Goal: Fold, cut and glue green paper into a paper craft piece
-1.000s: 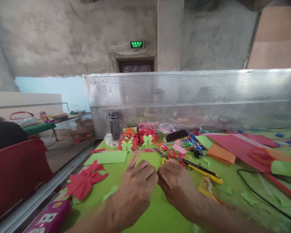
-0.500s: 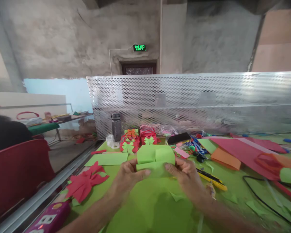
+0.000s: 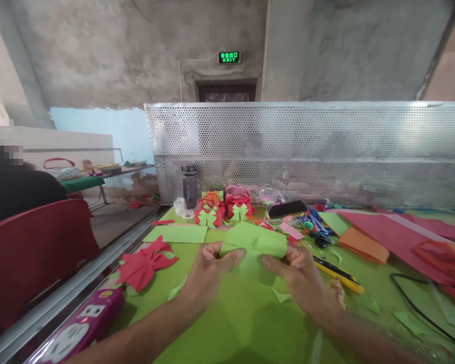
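Note:
Held between both hands, above the green tabletop [image 3: 242,323], is a folded piece of light green felt [image 3: 256,238]. My left hand [image 3: 214,265] pinches its left end, thumb on the near face and fingers behind. At the opposite end, my right hand [image 3: 291,265] grips it the same way. The fingers behind the felt are partly hidden. Beyond it stand small red felt baskets [image 3: 238,206] with light green bows. A flat light green strip [image 3: 176,234] lies to the left of my left hand, with red felt petals [image 3: 146,265] nearer me.
A yellow utility knife [image 3: 343,277] lies right of my right hand, near black-handled scissors [image 3: 320,240]. A phone [image 3: 287,209] and a bottle [image 3: 189,187] are at the back. A purple power strip [image 3: 85,323] lines the left edge. A person [image 3: 18,182] sits at left.
The felt's near flap has shifted: the slit and separate lower band no longer show, and its surface looks bent between my thumbs. Both hands keep their hold; the camera view has shifted slightly.

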